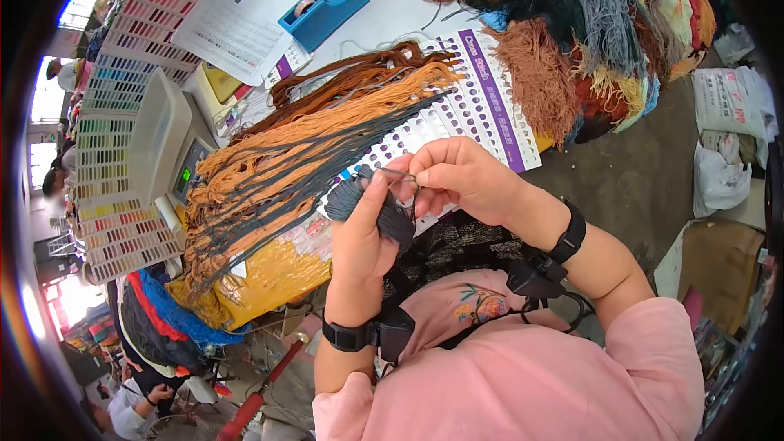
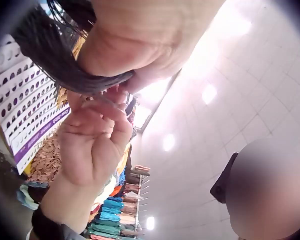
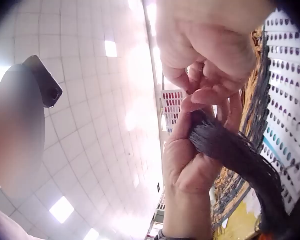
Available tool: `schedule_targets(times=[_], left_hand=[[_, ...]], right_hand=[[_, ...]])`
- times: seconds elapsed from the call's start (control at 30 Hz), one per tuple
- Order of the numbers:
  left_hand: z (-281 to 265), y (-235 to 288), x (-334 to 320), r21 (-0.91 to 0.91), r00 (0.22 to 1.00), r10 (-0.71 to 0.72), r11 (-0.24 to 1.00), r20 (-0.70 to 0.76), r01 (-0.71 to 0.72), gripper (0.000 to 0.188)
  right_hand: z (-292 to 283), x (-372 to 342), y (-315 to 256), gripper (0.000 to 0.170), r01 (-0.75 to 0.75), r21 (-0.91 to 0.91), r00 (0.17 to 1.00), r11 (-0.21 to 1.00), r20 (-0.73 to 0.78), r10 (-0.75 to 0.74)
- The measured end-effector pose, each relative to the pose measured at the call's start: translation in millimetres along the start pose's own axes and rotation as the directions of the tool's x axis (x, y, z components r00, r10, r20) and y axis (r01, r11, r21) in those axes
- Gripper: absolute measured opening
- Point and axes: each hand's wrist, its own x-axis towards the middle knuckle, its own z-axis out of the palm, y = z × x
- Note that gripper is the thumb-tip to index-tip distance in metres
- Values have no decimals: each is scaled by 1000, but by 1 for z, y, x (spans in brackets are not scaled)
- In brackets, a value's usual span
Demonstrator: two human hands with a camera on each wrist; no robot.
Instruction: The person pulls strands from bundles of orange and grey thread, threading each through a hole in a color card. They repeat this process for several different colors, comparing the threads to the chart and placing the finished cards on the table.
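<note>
A bundle of dark grey thread (image 1: 349,199) lies across my left hand (image 1: 361,237), whose thumb and fingers grip it near its looped end. My right hand (image 1: 469,178) meets the left at the fingertips and pinches a thin strand beside the bundle. In the right wrist view the grey bundle (image 3: 222,145) hangs down from the left hand (image 3: 192,165), with the right hand (image 3: 210,45) just above. The left wrist view shows the bundle (image 2: 55,60) draped under the left hand (image 2: 135,40), the right hand (image 2: 92,145) facing it.
Orange, brown and grey threads (image 1: 269,155) lie over punched white cards (image 1: 490,98). Behind them stand a blue tape dispenser (image 1: 327,12) and a scale (image 1: 167,143). Piled skeins (image 1: 563,41) are at the right, shade charts (image 1: 122,114) at the left.
</note>
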Motion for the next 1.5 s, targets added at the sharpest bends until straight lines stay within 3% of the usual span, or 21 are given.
schedule_targets(times=[0.1,0.17,0.23,0.3,0.33,0.37,0.4,0.47,0.5,0.53,0.63,0.67,0.7,0.77,0.8,0.9,0.97,1.1,1.13,1.23,1.5], left_hand=[[-3,6,-1,35,999,4,999,-46,-2,22],[-16,21,-6,53,989,-37,998,-145,45,20],[-81,43,-6,-516,991,-103,846,90,135,20],[-146,77,-25,-666,990,-2,740,-144,-95,18],[-231,93,-38,-687,956,29,689,-293,-232,17],[-262,105,-56,-603,768,53,586,-638,-541,14],[-266,109,-56,-622,814,77,605,-576,-497,11],[-260,120,-51,-655,893,125,637,-432,-406,19],[-255,124,-50,-670,922,148,647,-357,-364,26],[-245,129,-51,-678,945,170,661,-281,-321,33],[-122,76,35,-461,996,-17,886,88,55,31],[-80,56,57,-206,998,-57,977,-30,49,26],[-52,38,79,-81,984,-174,982,-23,172,23],[-1,6,109,91,966,-256,963,28,252,21],[14,-8,121,219,964,-268,940,3,261,21],[33,-44,146,510,949,-296,803,-110,309,21],[39,-51,157,618,946,-304,725,-111,305,17],[46,-58,161,644,971,-225,731,-84,225,8],[47,-59,160,624,975,-200,752,-94,214,9],[45,-62,167,583,979,-203,795,-2,166,9],[41,-59,159,441,996,-20,896,-89,58,8]], right_hand=[[-9,-1,5,10,-51,-45,991,998,119,56],[-12,-13,-15,11,110,60,994,992,-21,-109],[-36,-34,-55,14,268,270,963,925,-60,-262],[-110,-59,-101,18,407,456,904,791,-77,-421],[-130,-78,-140,17,632,385,774,672,-300,-557],[-176,-106,-178,23,755,-303,518,581,-269,-812],[-196,-138,-219,24,740,286,611,608,89,-786],[-188,-171,-264,20,983,-182,-102,-29,-410,-906],[-190,-166,-264,19,729,-685,-159,2,-173,-972],[-178,-143,-248,17,245,-967,-75,-76,59,-995],[-110,-52,-167,10,25,-896,467,-444,403,-787],[-93,-28,-133,5,215,-922,609,321,-130,-782],[-108,-2,-102,6,306,-706,695,639,-293,-657],[-135,23,-59,2,254,-711,783,656,-246,-571],[-136,28,-46,3,187,-706,773,683,-324,-546],[-150,29,-30,9,66,-954,663,293,-178,-727],[-154,31,-23,13,159,-971,650,181,-36,-759],[-146,25,-13,29,96,-988,620,-118,152,-770],[-144,21,-14,40,58,-975,679,-212,195,-708],[-143,21,-14,40,66,-976,695,-209,196,-692],[-149,28,-12,30,114,-993,645,-25,93,-758]])
